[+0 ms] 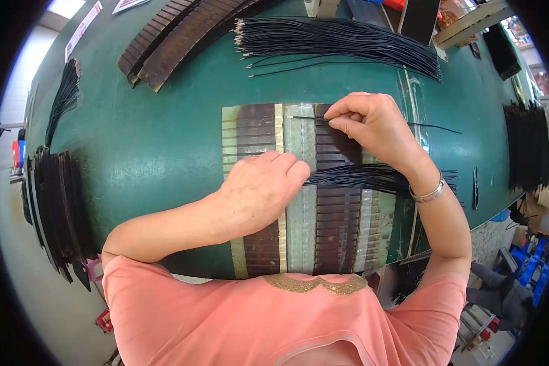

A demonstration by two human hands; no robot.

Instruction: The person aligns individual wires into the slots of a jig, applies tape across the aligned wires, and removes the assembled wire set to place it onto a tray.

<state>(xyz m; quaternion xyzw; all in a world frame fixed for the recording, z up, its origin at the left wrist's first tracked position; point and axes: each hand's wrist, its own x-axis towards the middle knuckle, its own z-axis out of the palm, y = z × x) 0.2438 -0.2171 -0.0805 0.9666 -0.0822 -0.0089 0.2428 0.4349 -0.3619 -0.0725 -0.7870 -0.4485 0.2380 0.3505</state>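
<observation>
A slotted board with brown, pale green and whitish strips lies on the green table in front of me. My right hand pinches one thin black wire between thumb and forefinger. That wire runs crosswise over the upper part of the board, its left end on the pale strip. Lower down, my left hand is closed at the left end of a bundle of black wires. The bundle stretches to the right beneath my right wrist. My left fingertips and the wire ends under them are hidden.
A large pile of black wires lies at the back, beside curved brown slotted strips. Stacks of dark strips stand at the left and right table edges. A small dark tool lies right of the board.
</observation>
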